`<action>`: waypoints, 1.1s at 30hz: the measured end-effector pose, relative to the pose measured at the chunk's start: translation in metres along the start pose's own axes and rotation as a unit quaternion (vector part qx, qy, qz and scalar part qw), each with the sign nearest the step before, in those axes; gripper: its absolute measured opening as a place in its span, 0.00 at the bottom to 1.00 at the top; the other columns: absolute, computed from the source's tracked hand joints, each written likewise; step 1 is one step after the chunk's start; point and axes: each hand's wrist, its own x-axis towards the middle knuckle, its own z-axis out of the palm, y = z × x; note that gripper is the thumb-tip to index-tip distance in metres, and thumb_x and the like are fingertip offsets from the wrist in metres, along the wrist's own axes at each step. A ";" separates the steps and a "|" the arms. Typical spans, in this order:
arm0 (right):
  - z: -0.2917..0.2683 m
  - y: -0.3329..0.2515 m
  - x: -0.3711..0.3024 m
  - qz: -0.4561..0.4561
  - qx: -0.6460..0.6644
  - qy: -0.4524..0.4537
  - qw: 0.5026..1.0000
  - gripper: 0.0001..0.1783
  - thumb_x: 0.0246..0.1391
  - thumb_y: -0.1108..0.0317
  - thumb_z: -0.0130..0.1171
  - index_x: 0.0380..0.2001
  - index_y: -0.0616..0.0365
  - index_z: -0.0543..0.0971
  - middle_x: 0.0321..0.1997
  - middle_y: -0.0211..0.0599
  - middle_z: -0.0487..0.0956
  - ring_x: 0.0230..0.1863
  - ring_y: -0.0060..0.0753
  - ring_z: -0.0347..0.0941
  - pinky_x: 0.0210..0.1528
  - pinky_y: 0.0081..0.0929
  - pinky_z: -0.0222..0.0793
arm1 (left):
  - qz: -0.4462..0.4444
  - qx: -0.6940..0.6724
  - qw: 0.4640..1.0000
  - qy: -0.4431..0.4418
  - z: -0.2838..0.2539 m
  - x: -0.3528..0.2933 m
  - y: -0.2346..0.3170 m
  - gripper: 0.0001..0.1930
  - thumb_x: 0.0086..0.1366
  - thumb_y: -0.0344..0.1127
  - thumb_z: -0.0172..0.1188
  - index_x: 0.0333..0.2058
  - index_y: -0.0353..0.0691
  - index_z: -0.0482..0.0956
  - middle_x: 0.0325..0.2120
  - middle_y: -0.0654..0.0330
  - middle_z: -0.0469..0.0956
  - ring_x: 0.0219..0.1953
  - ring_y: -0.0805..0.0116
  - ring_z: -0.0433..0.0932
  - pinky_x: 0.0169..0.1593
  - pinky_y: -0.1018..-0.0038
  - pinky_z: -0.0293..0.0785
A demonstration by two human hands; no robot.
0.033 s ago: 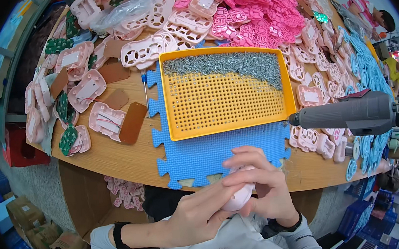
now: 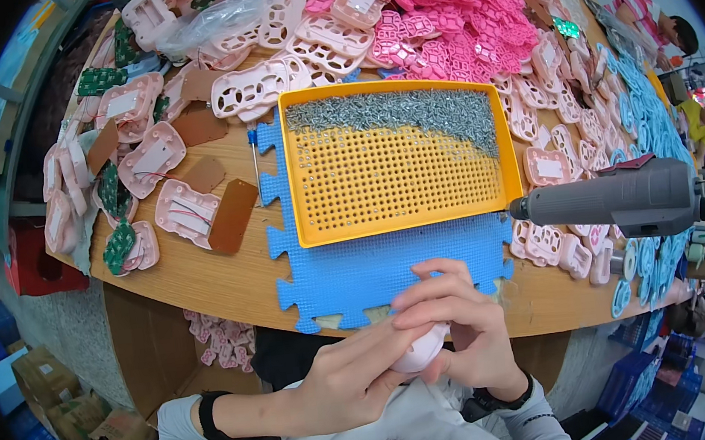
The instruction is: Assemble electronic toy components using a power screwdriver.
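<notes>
A pale pink plastic casing (image 2: 424, 351) is held between my two hands at the table's near edge, largely covered by fingers. My left hand (image 2: 353, 374) is closed on its left side, fingers stretched across the top. From the right, my right hand (image 2: 470, 328) wraps round it, thumb low and fingers over the top. Beyond them lies a blue foam mat (image 2: 392, 267). On the mat rests a yellow tray (image 2: 300, 182) with a grid of holes; small silver screws (image 2: 411, 119) heap along its far side.
A grey power screwdriver (image 2: 608, 200) juts in from the right. A thin screwdriver (image 2: 255, 157) lies left of the tray. Pink casings with wires (image 2: 188, 211), brown boards (image 2: 234, 217) and green circuit boards (image 2: 120, 244) cover the left. Bright pink parts (image 2: 460, 20) pile up behind; blue rings (image 2: 637, 104) lie right.
</notes>
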 end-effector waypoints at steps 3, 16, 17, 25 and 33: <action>0.007 0.000 -0.004 0.030 0.032 0.030 0.999 0.31 0.36 0.45 0.69 0.40 0.55 0.80 0.41 0.30 0.78 0.50 0.33 0.63 0.54 0.34 0.55 | 0.030 0.018 0.999 0.022 0.002 0.007 0.000 0.23 0.45 0.18 0.62 0.44 0.29 0.74 0.30 0.51 0.78 0.29 0.62 0.80 0.31 0.76 0.76; 0.000 0.005 0.015 0.061 0.035 0.044 0.997 0.19 0.54 0.64 0.57 0.48 0.59 0.76 0.41 0.38 0.78 0.42 0.34 0.66 0.48 0.28 0.60 | -0.046 -0.138 0.987 0.066 0.000 0.014 -0.018 0.23 0.57 0.26 0.60 0.53 0.29 0.69 0.33 0.51 0.80 0.30 0.73 0.80 0.33 0.79 0.77; 0.003 0.005 0.015 0.061 0.039 0.048 0.996 0.19 0.55 0.66 0.55 0.49 0.59 0.76 0.41 0.39 0.77 0.42 0.35 0.66 0.48 0.28 0.61 | -0.070 -0.154 0.983 0.072 0.001 0.012 -0.020 0.22 0.59 0.25 0.58 0.53 0.28 0.68 0.35 0.52 0.80 0.32 0.76 0.79 0.35 0.81 0.77; 0.005 -0.004 0.018 0.058 0.037 0.035 0.997 0.19 0.54 0.69 0.56 0.50 0.59 0.75 0.43 0.39 0.77 0.42 0.36 0.67 0.47 0.28 0.62 | -0.081 -0.185 0.975 0.092 -0.002 0.010 -0.016 0.20 0.60 0.25 0.57 0.51 0.25 0.69 0.36 0.51 0.80 0.33 0.74 0.79 0.35 0.80 0.78; 0.009 -0.004 0.016 0.044 0.009 0.052 0.998 0.20 0.46 0.72 0.63 0.46 0.60 0.78 0.43 0.38 0.77 0.42 0.35 0.68 0.45 0.29 0.64 | -0.076 -0.243 0.966 0.051 -0.006 0.006 -0.019 0.21 0.61 0.26 0.56 0.52 0.23 0.67 0.38 0.47 0.78 0.36 0.69 0.79 0.41 0.75 0.80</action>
